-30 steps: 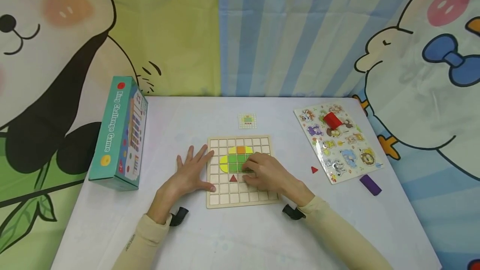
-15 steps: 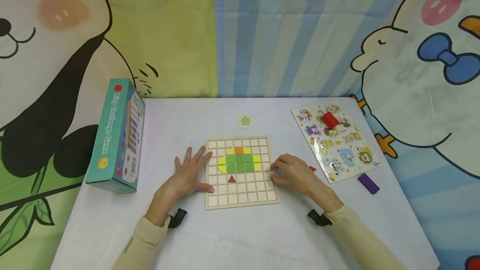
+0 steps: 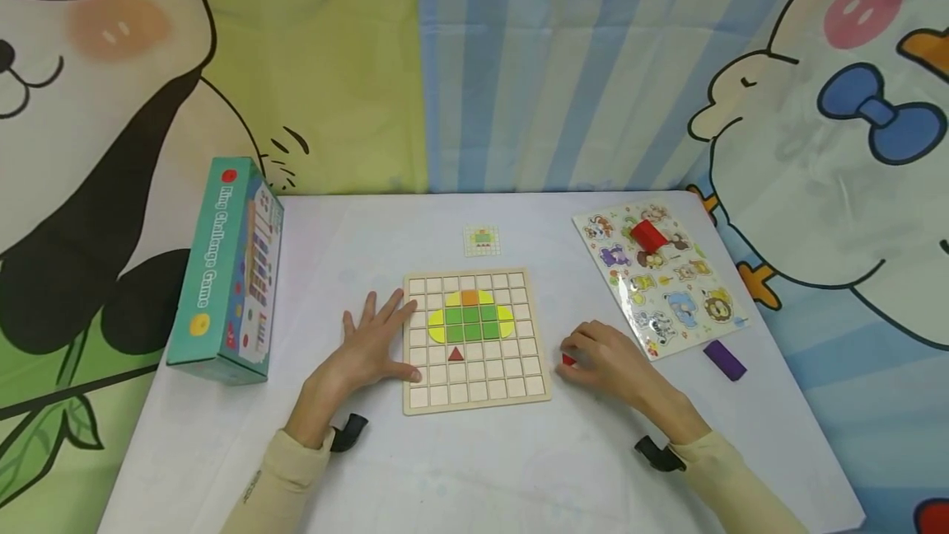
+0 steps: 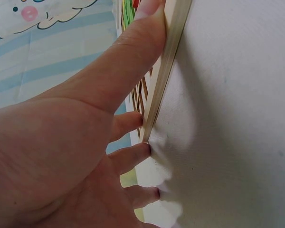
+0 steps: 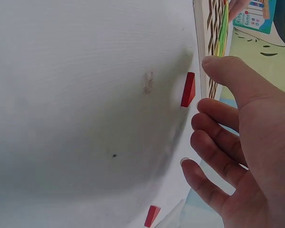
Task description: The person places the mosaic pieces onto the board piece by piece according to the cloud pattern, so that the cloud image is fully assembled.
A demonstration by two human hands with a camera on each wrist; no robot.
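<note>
My left hand (image 3: 366, 351) lies with its fingers spread at the left side of a wooden grid board (image 3: 479, 414). Its thumb rests on the board's border, also seen in the left wrist view. Green squares (image 3: 472, 323), an orange square (image 3: 469, 297) and yellow rounded pieces form a shape on the grid, with a red triangle (image 3: 455, 355) below. Right of the board, my right hand (image 3: 604, 361) hovers loosely curled by a second red triangle (image 5: 188, 90), which lies on the table near thumb and index fingertips. Another red triangle (image 5: 152, 216) lies farther off, hidden in the head view.
A small pattern card (image 3: 482, 241) lies behind the board. At the right, an animal puzzle board (image 3: 619, 270) bears a red block (image 3: 648, 236), and a purple block (image 3: 725, 360) lies at its front edge. A green game box (image 3: 222, 270) stands at the left.
My right hand has moved off the grid to the right, onto the table beside the board. A red triangle now shows at its fingertips. The left hand stays in place.
</note>
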